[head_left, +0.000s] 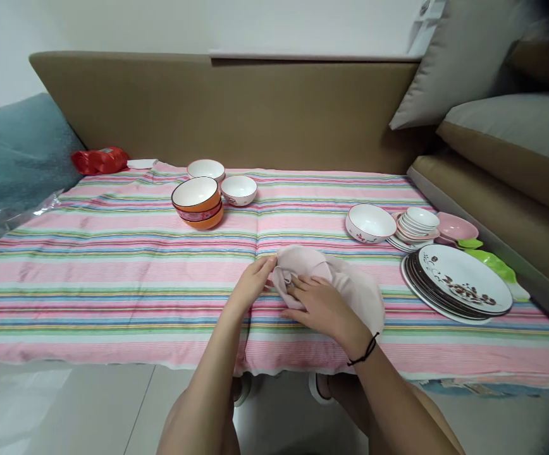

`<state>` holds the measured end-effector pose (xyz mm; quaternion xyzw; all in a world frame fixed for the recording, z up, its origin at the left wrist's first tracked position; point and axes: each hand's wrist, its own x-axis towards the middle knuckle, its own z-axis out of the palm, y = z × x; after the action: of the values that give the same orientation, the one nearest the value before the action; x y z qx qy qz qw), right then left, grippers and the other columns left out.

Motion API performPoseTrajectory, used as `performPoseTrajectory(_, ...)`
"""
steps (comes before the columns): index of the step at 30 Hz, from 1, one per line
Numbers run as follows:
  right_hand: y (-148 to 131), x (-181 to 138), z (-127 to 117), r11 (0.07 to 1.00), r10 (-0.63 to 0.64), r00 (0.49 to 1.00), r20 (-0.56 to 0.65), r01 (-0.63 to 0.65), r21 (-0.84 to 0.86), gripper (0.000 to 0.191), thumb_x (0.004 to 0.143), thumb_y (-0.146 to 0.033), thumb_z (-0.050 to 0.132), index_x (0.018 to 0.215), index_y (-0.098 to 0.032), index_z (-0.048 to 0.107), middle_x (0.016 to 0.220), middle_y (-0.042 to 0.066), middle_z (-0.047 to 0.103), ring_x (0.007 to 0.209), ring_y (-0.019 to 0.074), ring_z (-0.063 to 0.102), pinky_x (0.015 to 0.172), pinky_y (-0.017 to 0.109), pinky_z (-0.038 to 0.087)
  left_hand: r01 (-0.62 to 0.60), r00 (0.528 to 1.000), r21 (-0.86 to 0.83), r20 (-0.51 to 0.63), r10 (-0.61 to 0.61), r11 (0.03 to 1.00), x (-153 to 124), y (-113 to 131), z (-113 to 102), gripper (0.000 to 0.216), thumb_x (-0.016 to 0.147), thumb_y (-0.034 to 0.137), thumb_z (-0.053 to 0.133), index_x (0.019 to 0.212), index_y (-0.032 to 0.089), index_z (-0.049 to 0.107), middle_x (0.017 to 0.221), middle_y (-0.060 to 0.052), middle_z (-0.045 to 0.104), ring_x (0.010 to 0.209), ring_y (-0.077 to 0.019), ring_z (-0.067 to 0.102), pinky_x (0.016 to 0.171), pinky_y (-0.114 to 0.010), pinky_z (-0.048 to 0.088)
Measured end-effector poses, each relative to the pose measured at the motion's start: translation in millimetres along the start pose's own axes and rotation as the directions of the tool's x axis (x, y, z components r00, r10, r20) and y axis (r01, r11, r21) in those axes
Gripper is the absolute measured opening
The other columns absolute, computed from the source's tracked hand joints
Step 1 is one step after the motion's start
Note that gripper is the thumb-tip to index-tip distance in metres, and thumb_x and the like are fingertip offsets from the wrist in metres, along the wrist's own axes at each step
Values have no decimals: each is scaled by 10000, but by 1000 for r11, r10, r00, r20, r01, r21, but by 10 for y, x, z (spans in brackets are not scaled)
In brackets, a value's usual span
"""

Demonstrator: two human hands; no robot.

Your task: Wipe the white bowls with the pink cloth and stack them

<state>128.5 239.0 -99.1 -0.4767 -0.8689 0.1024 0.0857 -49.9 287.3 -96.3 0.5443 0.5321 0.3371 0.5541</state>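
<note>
A pale pink cloth (357, 287) lies bunched near the front edge of the bed-like surface, its right part spread out. My right hand (322, 306), with a black band at the wrist, presses its fingers into the cloth's folds. At the cloth's left edge, my left hand (254, 278) grips it with thumb and fingers curved around. The cloth looks rounded there; whether a dish lies inside the folds I cannot tell. Nearest on the right stands a white bowl (372, 224) with a red floral pattern.
A striped sheet (113, 265) covers the surface. Back left are stacked orange bowls (196, 193), white bowls (240, 189) and a red plastic bundle (100, 160). On the right sit stacked plates (464, 278), small white dishes (419, 218), a pink bowl (457, 225) and a green leaf-shaped dish (495, 265).
</note>
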Motion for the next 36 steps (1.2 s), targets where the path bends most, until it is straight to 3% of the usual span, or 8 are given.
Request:
performPoseTrajectory(6, -53, -38, 183, 990, 38, 992, -124, -21, 141, 267, 910, -130, 414, 907, -186, 675, 711, 100, 678, 600, 230, 607, 595, 361, 477, -128, 991, -12, 37, 128, 992, -3, -31, 108, 483, 894, 560, 491, 1192, 211, 641, 1157, -79, 660, 1075, -246, 584, 873, -341, 492)
performPoseTrajectory(10, 1, -94, 210, 993, 105, 980, -169, -94, 74, 166, 902, -265, 542, 850, -176, 671, 811, 128, 696, 799, 295, 650, 752, 450, 515, -51, 991, -69, 118, 59, 996, -55, 9, 85, 510, 915, 588, 432, 1253, 251, 612, 1231, -83, 632, 1010, -238, 612, 798, -342, 518)
performPoseTrajectory(15, 173, -184, 169, 996, 73, 966, -249, -83, -27, 468, 847, -359, 662, 1261, -158, 580, 1450, 187, 470, 1363, 378, 390, 1093, 548, 355, 4, 993, -105, 121, 9, 994, -109, 20, 40, 555, 892, 567, 504, 1345, 248, 547, 1363, -118, 554, 1036, -250, 628, 844, -376, 518)
performPoseTrajectory(20, 200, -209, 148, 992, 117, 987, -113, -111, 61, 267, 920, -236, 513, 1148, -172, 637, 977, 142, 719, 882, 298, 672, 753, 427, 532, 8, 977, -148, 213, 24, 989, -128, 1, 107, 539, 832, 497, 627, 1295, 224, 585, 1174, -97, 662, 1062, -247, 626, 870, -363, 514)
performPoseTrajectory(26, 48, -197, 119, 934, 102, 959, -263, -2, 357, 262, 951, -397, 498, 1013, -186, 639, 810, 79, 687, 683, 224, 621, 615, 345, 486, 68, 959, -168, 282, -18, 983, -183, 80, 162, 612, 866, 507, 589, 1422, 276, 477, 1156, -89, 689, 986, -253, 659, 855, -399, 523)
performPoseTrajectory(30, 66, -217, 115, 931, 42, 985, -170, 23, 363, 468, 926, -532, 517, 1201, -165, 613, 1150, 129, 673, 1042, 293, 626, 875, 412, 502, 72, 962, -118, 270, -38, 990, -193, 79, 158, 628, 902, 587, 485, 1463, 316, 413, 1512, -63, 434, 1247, -287, 536, 982, -418, 472)
performPoseTrajectory(32, 115, -228, 140, 975, 45, 987, -152, -10, 223, 692, 877, -609, 545, 1397, -156, 483, 1449, 182, 476, 1343, 387, 414, 1044, 520, 399, 88, 963, -84, 260, -64, 993, -193, 68, 167, 676, 894, 621, 474, 1490, 323, 364, 1598, -30, 282, 1383, -302, 393, 1049, -420, 423)
performPoseTrajectory(36, 171, -241, 162, 993, 115, 985, -128, -109, 53, 840, 809, -633, 623, 1457, -140, 416, 1539, 214, 336, 1431, 431, 256, 1092, 578, 331, 96, 969, -27, 233, -87, 995, -186, 63, 203, 774, 837, 618, 575, 1502, 299, 341, 1596, -42, 285, 1418, -308, 337, 1104, -404, 361)
